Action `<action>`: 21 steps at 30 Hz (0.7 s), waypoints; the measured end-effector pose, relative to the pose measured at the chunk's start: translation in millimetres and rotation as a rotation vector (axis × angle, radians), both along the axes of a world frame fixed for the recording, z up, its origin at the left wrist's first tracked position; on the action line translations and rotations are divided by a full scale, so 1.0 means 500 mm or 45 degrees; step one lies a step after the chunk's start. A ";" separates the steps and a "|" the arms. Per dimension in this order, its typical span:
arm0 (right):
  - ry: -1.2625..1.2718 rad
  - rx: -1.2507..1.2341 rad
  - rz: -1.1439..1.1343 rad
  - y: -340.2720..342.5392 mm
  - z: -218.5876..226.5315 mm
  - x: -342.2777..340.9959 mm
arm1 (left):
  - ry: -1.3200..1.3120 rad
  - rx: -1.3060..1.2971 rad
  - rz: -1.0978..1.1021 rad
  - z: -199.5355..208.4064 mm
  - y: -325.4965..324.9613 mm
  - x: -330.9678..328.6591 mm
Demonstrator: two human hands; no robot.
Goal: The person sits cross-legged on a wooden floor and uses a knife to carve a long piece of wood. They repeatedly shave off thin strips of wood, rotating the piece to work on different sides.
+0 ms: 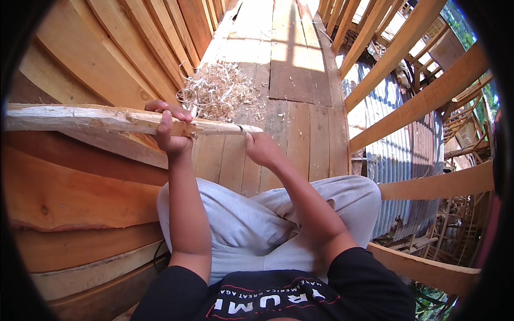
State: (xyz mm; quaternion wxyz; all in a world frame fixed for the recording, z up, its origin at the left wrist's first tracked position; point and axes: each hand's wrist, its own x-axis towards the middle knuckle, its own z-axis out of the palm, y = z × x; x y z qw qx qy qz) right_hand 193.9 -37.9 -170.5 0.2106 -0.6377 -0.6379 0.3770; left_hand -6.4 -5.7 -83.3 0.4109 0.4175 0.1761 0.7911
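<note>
A long, pale wooden pole [91,119] with a peeled, rough surface reaches in from the left and narrows to a whittled tip. My left hand [174,128] grips it from below, fingers and thumb wrapped around the thicker part. At the narrow end, my right hand [263,148] is closed just under the tip. A thin dark strip [242,129] lies across the wood there; whether it is a blade or a cord I cannot tell. What sits inside the right fingers is hidden.
Curled wood shavings [219,92] are heaped on the plank floor [300,128] beyond my hands. Upright boards [80,200] wall in the left side. A slatted wooden railing [423,112] runs along the right, with a corrugated metal roof [399,160] below. My crossed legs [241,224] are beneath my arms.
</note>
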 end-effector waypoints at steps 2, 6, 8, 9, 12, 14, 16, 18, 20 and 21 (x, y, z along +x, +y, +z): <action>0.025 -0.005 0.032 -0.019 0.071 -0.023 | 0.011 -0.007 0.031 0.002 0.000 0.001; -0.005 -0.103 -0.076 0.011 -0.022 0.023 | -0.001 0.035 -0.055 0.013 -0.004 0.020; -0.006 -0.155 -0.063 0.030 -0.068 0.065 | 0.027 0.003 -0.028 0.012 0.001 0.024; -0.044 -0.132 -0.073 0.036 -0.072 0.059 | 0.019 0.009 -0.030 0.012 0.002 0.023; -0.124 -0.095 -0.041 0.006 0.014 0.005 | -0.007 0.004 -0.006 0.011 0.001 0.015; -0.118 -0.089 0.030 -0.024 0.115 -0.037 | -0.011 -0.033 0.039 0.006 -0.004 0.002; -0.163 -0.185 0.009 -0.012 0.108 -0.040 | 0.000 -0.062 0.058 0.005 -0.009 0.000; -0.201 -0.261 -0.188 0.019 -0.012 0.012 | -0.005 -0.048 0.027 0.011 -0.006 0.021; -0.179 -0.287 -0.170 0.034 -0.063 0.058 | 0.012 0.009 -0.008 0.014 0.003 0.026; -0.195 -0.286 -0.122 0.039 -0.058 0.061 | 0.016 0.012 0.010 0.017 0.007 0.024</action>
